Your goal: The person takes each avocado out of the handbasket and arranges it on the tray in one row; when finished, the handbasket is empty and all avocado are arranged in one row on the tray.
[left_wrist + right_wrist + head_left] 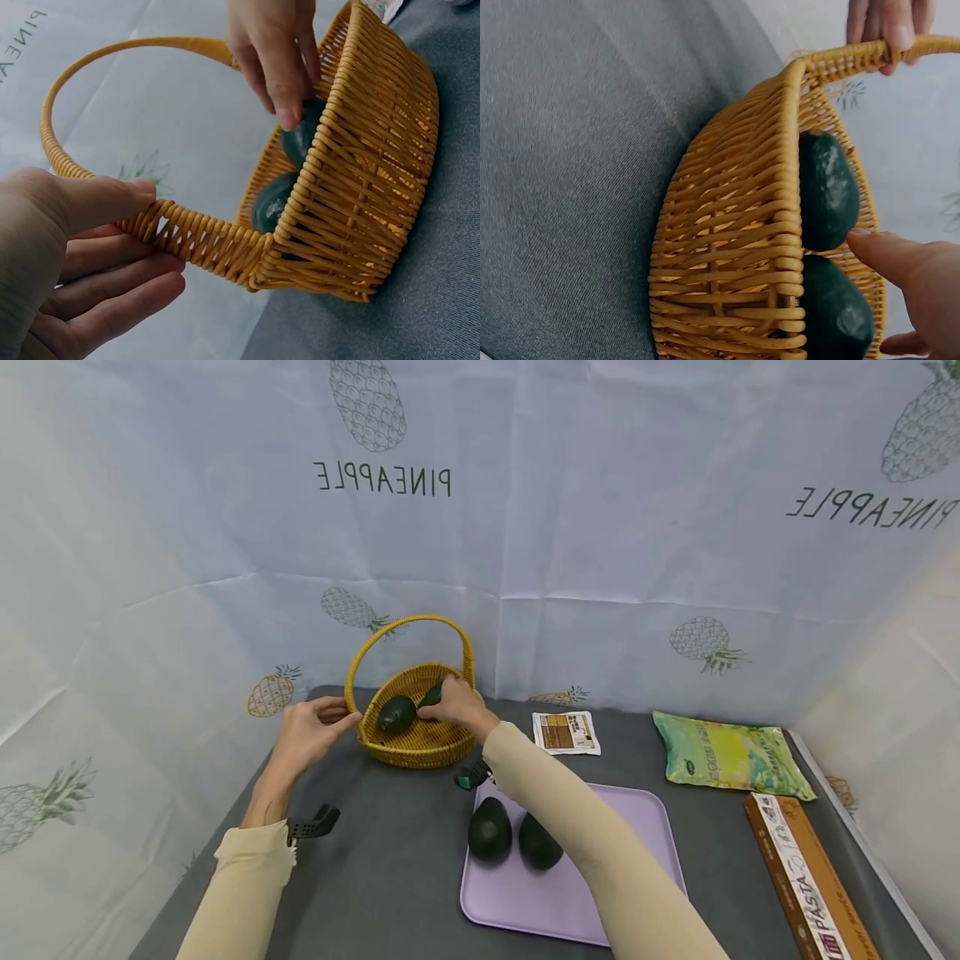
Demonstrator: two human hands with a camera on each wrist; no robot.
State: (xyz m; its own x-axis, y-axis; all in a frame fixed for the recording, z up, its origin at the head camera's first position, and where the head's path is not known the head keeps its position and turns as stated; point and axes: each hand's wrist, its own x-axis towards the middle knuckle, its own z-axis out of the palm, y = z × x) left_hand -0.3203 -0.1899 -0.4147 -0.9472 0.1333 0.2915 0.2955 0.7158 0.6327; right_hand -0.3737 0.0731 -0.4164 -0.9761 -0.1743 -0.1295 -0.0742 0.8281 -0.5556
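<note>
Pinching the handle of a yellow basket is the left hand. Inside it, the right hand is at one avocado beside a second avocado; whether its fingers grip cannot be determined.

Sleeves are cream; left wristband is black; right wristband black and green.

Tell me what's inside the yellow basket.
Two dark green avocados sit in the basket; the right hand partly covers one. What lies directly beneath them is hidden.
</note>
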